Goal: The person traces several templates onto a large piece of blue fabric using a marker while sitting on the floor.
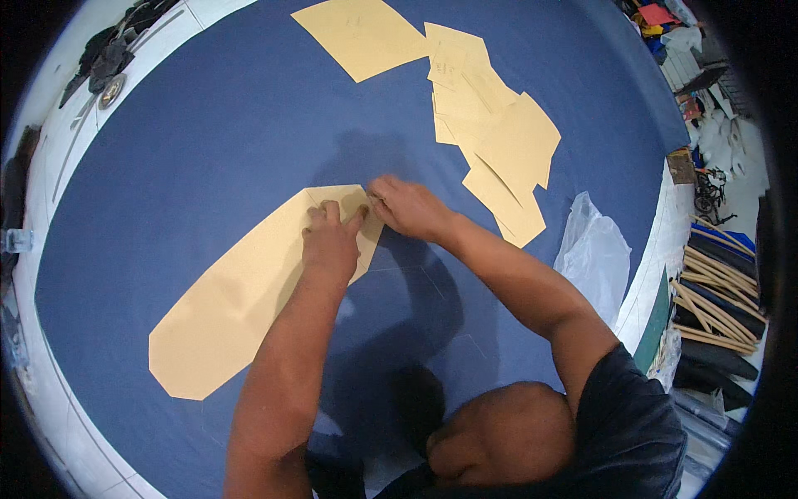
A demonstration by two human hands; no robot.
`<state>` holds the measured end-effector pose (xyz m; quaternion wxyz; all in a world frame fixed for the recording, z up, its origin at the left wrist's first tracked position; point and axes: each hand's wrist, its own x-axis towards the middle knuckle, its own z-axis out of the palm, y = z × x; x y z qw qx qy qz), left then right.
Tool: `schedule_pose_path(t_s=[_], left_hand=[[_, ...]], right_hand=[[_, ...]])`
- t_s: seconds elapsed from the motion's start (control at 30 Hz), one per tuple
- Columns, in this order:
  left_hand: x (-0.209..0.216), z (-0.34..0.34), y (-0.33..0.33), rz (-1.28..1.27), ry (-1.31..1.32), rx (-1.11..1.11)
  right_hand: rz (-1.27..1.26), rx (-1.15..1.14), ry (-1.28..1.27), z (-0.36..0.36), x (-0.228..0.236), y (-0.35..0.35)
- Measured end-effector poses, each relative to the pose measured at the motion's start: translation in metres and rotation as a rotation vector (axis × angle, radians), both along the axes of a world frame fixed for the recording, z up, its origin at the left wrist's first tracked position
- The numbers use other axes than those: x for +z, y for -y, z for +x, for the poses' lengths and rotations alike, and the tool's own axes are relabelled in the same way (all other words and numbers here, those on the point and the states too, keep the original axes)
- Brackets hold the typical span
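Observation:
A long tan paper pattern piece (pixel 220 303) with cut-off corners lies slantwise on dark blue fabric (pixel 199 150). My left hand (pixel 332 241) rests near its far end, fingers spread and pressing the paper flat. Right at that end's edge, my right hand (pixel 407 206) is closed in a pinch. Whatever its fingertips hold is too small or hidden to make out. Thin pale lines (pixel 434 283) show on the fabric to the right of the pattern piece.
Several overlapping tan pattern pieces (pixel 507 133) lie at the far right, with another tan piece (pixel 362 37) at the far edge. A crumpled clear plastic bag (pixel 592 249) sits right of my right forearm. Beyond the white table edge are bundled tan sticks (pixel 719 291) and clutter.

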<state>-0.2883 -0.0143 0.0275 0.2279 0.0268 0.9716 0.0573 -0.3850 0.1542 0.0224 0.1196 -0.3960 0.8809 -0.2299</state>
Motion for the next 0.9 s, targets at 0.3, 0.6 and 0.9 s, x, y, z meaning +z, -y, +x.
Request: schedule_pose_path(t_s=[0.3,0.6,0.9], left_hand=[[0.011,-0.005,-0.002,0.003,0.055,-0.010],[0.002,-0.002,-0.006,-0.105,0.045,-0.064],[-0.001,-0.006,-0.003,-0.043,0.075,-0.040]], right_hand=[[0.074,0.016,0.068,0.022,0.015,-0.031],[0.101,0.043,0.067,0.022,0.015,-0.033],[0.126,0.108,0.006,0.034,0.018,-0.024]])
